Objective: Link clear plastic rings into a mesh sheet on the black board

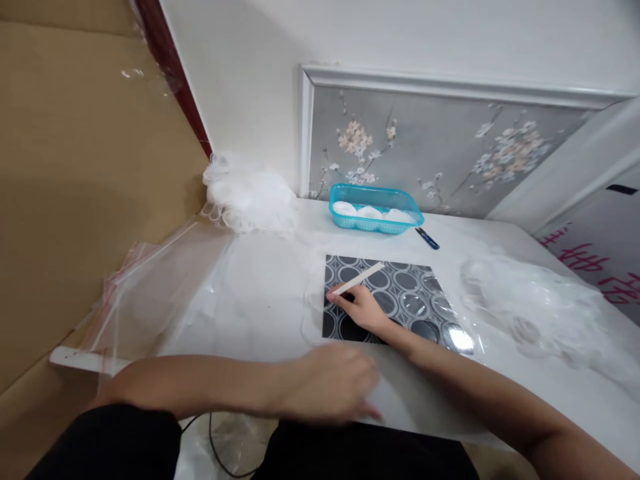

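Note:
My right hand (361,308) rests on a black sheet patterned with grey circles (395,293) in the middle of the white table, and its fingers pinch a flat wooden stick (361,277) that points up and to the right. Clear round plastic pieces (453,335) lie on the sheet's right part. My left hand (327,390) lies near the table's front edge, knuckles up and blurred, its fingers curled toward the right; what it holds, if anything, I cannot make out.
A turquoise basket (375,208) with white round pieces stands at the back by a floral panel. A small blue-handled tool (428,239) lies beside it. Clear plastic heaps sit at the back left (245,193) and right (535,307). Zip bags (150,287) lie at left.

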Motion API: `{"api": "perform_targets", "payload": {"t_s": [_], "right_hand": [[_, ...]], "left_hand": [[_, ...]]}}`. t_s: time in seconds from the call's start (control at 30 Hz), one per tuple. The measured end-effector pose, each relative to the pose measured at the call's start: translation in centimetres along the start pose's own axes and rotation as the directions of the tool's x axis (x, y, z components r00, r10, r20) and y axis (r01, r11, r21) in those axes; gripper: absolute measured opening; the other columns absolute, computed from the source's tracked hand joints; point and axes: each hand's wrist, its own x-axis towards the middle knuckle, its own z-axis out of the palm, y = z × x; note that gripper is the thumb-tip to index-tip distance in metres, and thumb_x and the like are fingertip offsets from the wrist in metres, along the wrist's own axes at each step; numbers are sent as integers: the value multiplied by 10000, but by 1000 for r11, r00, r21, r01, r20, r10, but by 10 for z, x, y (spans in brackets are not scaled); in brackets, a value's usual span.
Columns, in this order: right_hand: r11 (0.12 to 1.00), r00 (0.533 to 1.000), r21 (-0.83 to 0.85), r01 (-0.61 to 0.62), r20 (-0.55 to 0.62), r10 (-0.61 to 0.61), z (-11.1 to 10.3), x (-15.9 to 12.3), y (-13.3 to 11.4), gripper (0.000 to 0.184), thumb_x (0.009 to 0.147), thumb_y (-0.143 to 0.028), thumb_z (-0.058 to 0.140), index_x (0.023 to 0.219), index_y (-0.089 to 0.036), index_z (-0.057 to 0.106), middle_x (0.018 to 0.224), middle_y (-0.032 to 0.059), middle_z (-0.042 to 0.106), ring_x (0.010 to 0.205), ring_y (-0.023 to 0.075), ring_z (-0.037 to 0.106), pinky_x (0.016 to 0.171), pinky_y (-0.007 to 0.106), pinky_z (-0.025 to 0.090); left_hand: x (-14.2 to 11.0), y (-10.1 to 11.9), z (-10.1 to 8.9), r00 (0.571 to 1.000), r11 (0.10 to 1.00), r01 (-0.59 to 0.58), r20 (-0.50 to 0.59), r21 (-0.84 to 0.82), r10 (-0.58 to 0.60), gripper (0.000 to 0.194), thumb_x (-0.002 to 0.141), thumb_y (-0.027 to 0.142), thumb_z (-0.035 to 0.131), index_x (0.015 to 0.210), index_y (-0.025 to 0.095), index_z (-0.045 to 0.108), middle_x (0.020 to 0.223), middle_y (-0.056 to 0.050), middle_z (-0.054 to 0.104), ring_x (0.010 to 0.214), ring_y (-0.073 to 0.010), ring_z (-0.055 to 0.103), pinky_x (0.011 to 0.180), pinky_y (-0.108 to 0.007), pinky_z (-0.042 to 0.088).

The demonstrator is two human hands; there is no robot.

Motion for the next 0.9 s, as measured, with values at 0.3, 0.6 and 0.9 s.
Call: {"api": "perform_targets", "payload": {"t_s": [0.3, 0.6, 0.9], "right_hand": [[997, 999, -65, 35, 13, -34, -4, 1, 2, 179, 854, -341, 583, 832, -198, 688, 872, 51, 725, 845, 218, 674, 784, 336, 503], [821, 883, -330, 466, 230, -409, -6, -4, 16, 228, 936, -238, 454, 985, -228, 676, 1009, 55, 713, 1154, 245, 548, 932, 421, 437], [852, 845, -474, 223, -343, -412, -67, 59, -18, 239, 942, -262, 422, 933, -227, 658, 977, 50, 693, 1014, 229, 579, 918, 433, 419]], "left_hand": [[-38, -57, 19, 994, 968, 91, -87, 234, -73, 571, 972, 495, 310, 1144, 11, 560, 1176, -213, 614, 1124, -287, 573, 964, -380, 447], [-39, -54, 20, 975, 971, 218, -68, 95, -212, 594, 945, 517, 365, 1196, 1, 517, 1206, -221, 591, 1158, -299, 546, 992, -401, 440], [-39, -54, 12, 971, 967, 240, -4, -91, -241, 703, 858, 623, 477, 1238, 32, 501, 1261, -207, 563, 1206, -302, 508, 1018, -420, 426]]}}
